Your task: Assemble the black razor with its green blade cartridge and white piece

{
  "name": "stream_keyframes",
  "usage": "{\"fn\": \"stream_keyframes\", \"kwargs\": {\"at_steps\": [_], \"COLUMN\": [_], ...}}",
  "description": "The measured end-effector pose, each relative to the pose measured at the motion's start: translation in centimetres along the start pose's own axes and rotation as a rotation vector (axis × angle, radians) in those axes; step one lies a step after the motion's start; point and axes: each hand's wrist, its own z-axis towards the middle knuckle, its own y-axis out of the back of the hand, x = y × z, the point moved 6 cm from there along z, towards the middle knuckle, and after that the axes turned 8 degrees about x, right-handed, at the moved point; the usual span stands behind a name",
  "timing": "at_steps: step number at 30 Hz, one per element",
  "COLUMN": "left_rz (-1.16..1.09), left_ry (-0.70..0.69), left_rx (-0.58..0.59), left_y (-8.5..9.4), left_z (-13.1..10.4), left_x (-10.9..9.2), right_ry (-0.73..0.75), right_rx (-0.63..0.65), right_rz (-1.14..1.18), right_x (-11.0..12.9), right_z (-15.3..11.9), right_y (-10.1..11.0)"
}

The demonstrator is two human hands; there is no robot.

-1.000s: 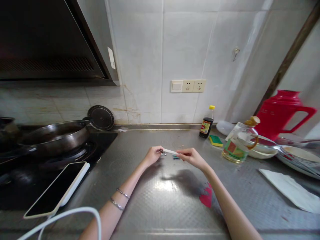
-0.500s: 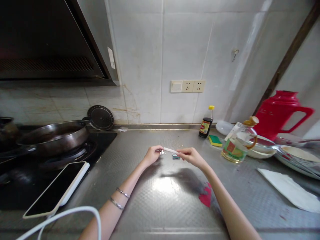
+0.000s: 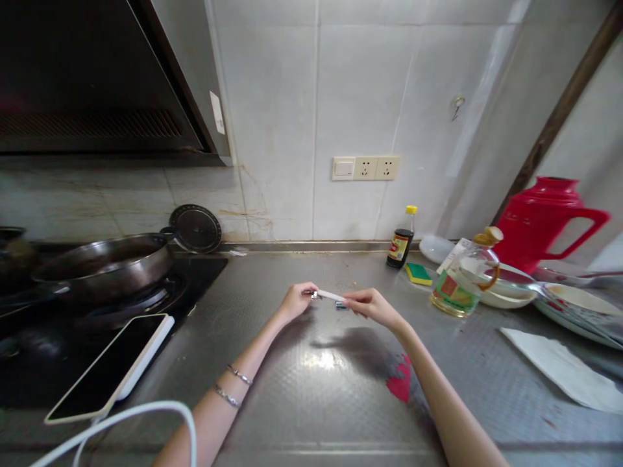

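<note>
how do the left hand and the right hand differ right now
The left hand has two silvery bracelets up its forearm; the right hand has none visible on its side. The left hand is at the left end of the white strip, by a small shiny piece; the right hand is at the other end, nearer the small green cylinder. Both are bare and hold the strip.
</note>
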Motion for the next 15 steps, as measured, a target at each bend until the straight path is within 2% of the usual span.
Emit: {"fn": "stream_keyframes", "kwargs": {"at_steps": [3, 9, 15], "left_rz": [-0.004, 0.027, 0.062], "left_ry": [-0.019, -0.013, 0.009], "left_rx": [0.001, 0.011, -0.008], "left_y": [0.0, -0.1, 0.1], "left_z": [0.0, -0.1, -0.2], "left_x": [0.0, -0.7, -0.8], "right_ry": [0.006, -0.007, -0.022], "right_rx": [-0.069, 0.104, 0.047], "right_rz": [0.000, -0.008, -0.040], "right_x": [0.1, 0.7, 0.7], "right_z": [-0.1, -0.2, -0.2], "right_y": [0.4, -0.9, -0.6]}}
